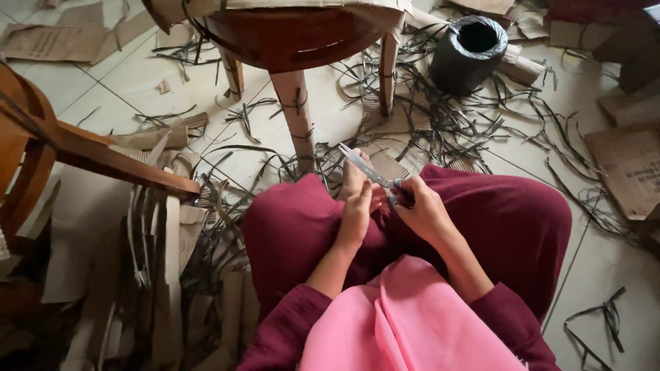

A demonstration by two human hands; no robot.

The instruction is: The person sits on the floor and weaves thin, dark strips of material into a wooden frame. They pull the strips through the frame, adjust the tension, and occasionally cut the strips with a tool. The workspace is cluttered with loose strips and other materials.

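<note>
Scissors [371, 173], slim grey metal, sit over the lap w/ blades angled up-left. Right hand [423, 209] is closed round the handles; left hand [356, 214] curls beside them, contents hidden. Risk, I'd judge: blades could nick nearby fingers or maroon fabric [509, 220]. Thin black strips [481, 127] litter glossy tiles; black roll [469, 53] stands beyond.
</note>
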